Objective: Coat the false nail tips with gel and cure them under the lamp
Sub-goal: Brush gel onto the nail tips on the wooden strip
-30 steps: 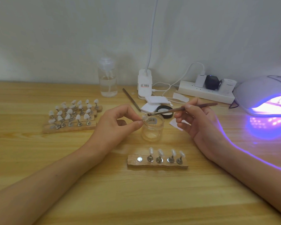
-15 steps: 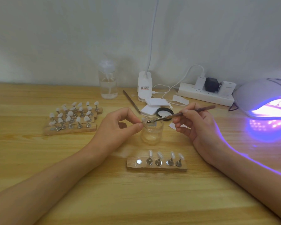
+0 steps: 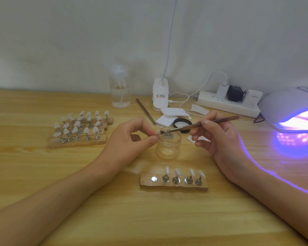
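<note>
Lower now, the brush pinched by the right hand meets the tip pinched by the left hand; hard pressing could dislodge it.

Gel jar: clear glass, lid off, upright.
Nail tip: small and white, pinched by the left hand at the jar's left rim.
Brush: thin brown handle held in the right hand. It slants up to the right of the jar, with the bristle end at the nail tip.
Holder strip: wooden, just in front of the jar. It carries four tips on metal stands, and its leftmost disc is bare.
Loaded strips: well left of the jar, holding rows of white tips.
Cure lamp: white, far right of the jar, lit violet.
</note>
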A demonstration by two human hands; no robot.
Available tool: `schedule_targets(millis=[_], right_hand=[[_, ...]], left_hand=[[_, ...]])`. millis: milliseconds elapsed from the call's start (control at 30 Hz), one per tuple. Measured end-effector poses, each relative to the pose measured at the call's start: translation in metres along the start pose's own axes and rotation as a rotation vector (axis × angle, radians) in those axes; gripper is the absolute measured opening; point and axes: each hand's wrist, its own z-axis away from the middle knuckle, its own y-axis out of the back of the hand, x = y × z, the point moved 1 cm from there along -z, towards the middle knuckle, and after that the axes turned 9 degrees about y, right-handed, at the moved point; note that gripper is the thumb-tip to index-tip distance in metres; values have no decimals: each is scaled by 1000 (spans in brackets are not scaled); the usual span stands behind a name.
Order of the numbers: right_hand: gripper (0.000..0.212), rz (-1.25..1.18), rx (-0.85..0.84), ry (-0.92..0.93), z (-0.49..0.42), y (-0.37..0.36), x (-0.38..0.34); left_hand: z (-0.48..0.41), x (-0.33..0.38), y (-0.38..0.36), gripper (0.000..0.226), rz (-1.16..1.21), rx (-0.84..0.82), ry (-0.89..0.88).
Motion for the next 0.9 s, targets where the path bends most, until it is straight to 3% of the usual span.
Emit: schedule_targets(millis=[133,900], right_hand=[[21,-6,61,-23,-1,2,0],[18,-30,-6,-8,-1,0,-2]], left_hand=[[0,1,1,22,0,2,-3],[-3,-5,1,14,13,-21,-78]])
